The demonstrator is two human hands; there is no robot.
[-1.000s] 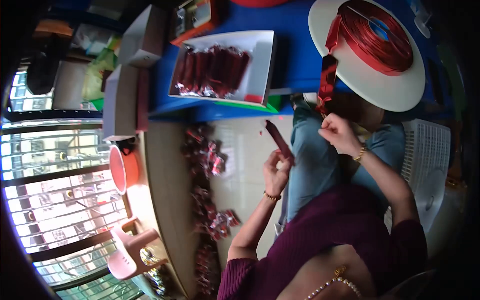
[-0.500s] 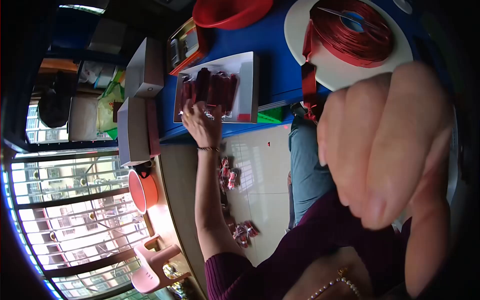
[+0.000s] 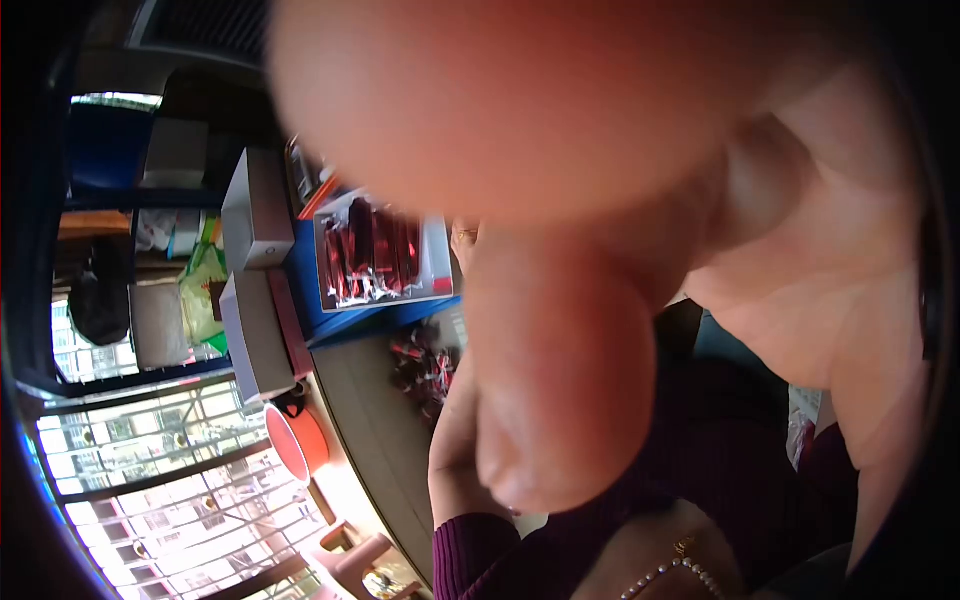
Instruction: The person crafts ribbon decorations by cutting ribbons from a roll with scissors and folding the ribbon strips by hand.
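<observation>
My right hand (image 3: 570, 330) is right in front of the camera, large and blurred, and covers the middle and upper right of the view. A thumb or finger points downward; whether the fingers grip anything cannot be made out. Behind it, only a sliver of my left hand (image 3: 465, 240) with a ring shows, beside the right edge of a white box (image 3: 435, 262). Its fingers are hidden. Several dark red, shiny items in clear wrapping (image 3: 370, 250) lie in that box, on the blue table (image 3: 335, 325).
An open grey-white box (image 3: 258, 220) and another box (image 3: 250, 340) stand left of the table. Bundles of red wrapped items (image 3: 425, 370) lie on the floor. Further down are an orange-red bucket (image 3: 298, 440), a pinkish plastic seat (image 3: 350, 560) and a barred window (image 3: 190, 500).
My right hand has come closer to the camera and moved left, hiding the ribbon roll and red basin. My left hand has moved right, off the wrapped items. The view has shifted.
</observation>
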